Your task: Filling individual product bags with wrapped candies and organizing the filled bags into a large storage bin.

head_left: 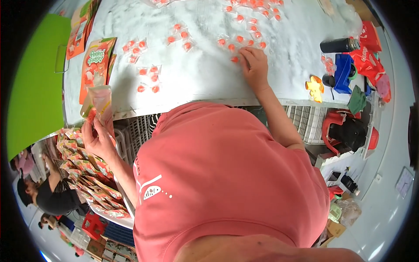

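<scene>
My left hand [99, 140] is closed on an open pouch [103, 101] at the table's left front edge. The pouch has a pale pink inside and a green and red outside. A small red piece shows at my left fingertips; whether it is a candy or the pouch's print I cannot tell. My right hand [255, 66] rests on the table with bent fingers among small red candies in clear wrappers. One wrapped candy [235, 59] lies right beside its fingertips; anything inside the fingers is hidden. A group of wrapped candies [154, 77] lies between my hands.
Filled pouches [97, 65] lie at the table's left. Below them, a white bin [124, 222] holds several more. At the right are a black bottle [339, 45], a blue holder [344, 73] and a yellow cutout [314, 88]. A person in black [54, 198] is at the lower left.
</scene>
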Demonstrator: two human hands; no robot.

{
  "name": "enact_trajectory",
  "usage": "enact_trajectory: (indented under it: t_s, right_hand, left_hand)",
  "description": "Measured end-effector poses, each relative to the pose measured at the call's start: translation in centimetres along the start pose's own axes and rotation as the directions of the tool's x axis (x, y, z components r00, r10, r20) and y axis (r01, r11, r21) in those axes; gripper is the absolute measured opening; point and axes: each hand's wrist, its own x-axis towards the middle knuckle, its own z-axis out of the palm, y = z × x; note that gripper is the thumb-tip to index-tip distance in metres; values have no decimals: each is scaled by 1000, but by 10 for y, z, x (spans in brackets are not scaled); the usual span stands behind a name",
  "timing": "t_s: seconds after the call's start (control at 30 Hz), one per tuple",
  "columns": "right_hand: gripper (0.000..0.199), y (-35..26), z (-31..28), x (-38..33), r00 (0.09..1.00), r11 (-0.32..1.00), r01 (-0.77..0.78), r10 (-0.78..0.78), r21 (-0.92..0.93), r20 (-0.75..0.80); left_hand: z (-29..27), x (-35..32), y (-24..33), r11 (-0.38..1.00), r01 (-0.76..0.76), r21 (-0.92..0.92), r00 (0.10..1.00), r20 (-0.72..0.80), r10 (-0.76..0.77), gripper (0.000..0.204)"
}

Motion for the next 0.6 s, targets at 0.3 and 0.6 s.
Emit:
enact_trajectory:
  t_s: [0.3,0.6]
  right_hand:
    - [21,-6,3,-8,970,930,-231,244,286,-12]
    - [40,12,15,4,991,966,-119,103,229,80]
  left_hand:
    - [-3,-4,-6,999,40,25,999,-9,-40,18]
    - [-6,-9,-8,999,17,51,999,30,-19,20]
